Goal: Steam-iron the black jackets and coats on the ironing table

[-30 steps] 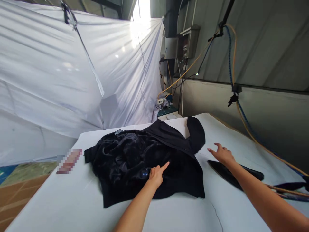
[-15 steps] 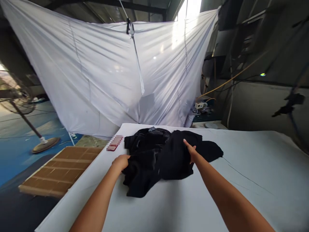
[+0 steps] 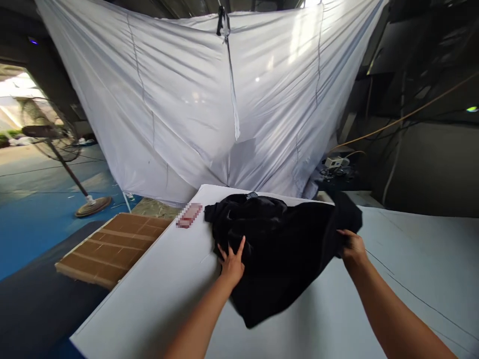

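A black garment [image 3: 284, 249] lies bunched on the white table [image 3: 179, 279], with a small label at its far edge. Its exact kind is hard to make out among the folds. Spread fingers of my left hand [image 3: 232, 264] rest on the cloth's near left part. At the right, my right hand [image 3: 354, 247] grips the garment's edge, and the cloth there is raised off the table.
A pixelated reddish item [image 3: 189, 215] lies by the table's left edge. Beyond hangs a white sheet [image 3: 179, 99]. A flat cardboard box [image 3: 116, 244] and a standing fan [image 3: 67, 159] are at the left. Cables and a small white device [image 3: 334, 162] sit behind the table.
My right hand has moved right, pulling the garment's edge out and up. My left hand has shifted from the garment's left edge onto the cloth, fingers now spread. The camera view has turned left.
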A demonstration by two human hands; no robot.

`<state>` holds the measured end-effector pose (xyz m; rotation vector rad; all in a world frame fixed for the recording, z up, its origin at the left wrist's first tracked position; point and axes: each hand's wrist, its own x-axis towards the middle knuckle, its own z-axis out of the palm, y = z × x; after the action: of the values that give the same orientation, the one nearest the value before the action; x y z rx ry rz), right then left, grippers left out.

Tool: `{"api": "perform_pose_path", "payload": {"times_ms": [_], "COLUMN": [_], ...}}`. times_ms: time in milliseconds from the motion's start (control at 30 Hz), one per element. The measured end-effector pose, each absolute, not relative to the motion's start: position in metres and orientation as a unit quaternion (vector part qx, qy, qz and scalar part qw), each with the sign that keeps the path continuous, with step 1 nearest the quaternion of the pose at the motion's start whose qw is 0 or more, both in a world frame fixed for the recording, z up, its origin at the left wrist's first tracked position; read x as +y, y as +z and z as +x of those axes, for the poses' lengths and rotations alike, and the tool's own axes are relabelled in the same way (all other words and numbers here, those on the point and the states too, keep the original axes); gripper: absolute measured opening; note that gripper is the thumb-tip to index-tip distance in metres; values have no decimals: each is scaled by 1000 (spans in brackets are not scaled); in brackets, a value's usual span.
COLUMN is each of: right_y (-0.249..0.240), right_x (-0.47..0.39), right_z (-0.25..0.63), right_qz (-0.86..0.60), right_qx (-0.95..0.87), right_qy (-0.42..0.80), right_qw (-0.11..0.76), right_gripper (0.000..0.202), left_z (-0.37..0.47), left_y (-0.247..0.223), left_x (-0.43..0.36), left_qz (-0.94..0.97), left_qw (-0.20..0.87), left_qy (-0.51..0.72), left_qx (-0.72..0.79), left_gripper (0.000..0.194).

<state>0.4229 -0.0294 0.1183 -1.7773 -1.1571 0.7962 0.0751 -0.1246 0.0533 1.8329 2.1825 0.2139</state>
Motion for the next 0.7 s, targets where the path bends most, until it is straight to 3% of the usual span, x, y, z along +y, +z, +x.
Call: {"api": "perform_pose_path", "payload": {"times_ms": [100,233,333,500,600,700], "right_y": [114,107,102,104,113,112], "right_x": [-83,-166,-208,-205,-169,-129], "right_z": [477,528,559,588,581,559], "right_qz": [-675,-673,-702,-853,-857,-832], "right_qx": [-315,-205,-141,-272,-424,-513], "right_qy": [425,476,456,282,152,120], "right_qw": [514,528,528,346,250,171], "right_gripper": [48,48,54,46,50,69], "left_z": [60,56,70,119,142,145], "left_y": [54,62,70,65,44,22], "left_x": [-78,-32,-37,-127,-178,-192], "left_qz": [704,714,689,680,708,708], "left_qw": [128,155,118,-23,37,130], "left_qy": [54,0,-17,88,63,2], "left_qx": [697,683,715,727,703,695], "left_gripper": [85,66,57,67,67,64]}}
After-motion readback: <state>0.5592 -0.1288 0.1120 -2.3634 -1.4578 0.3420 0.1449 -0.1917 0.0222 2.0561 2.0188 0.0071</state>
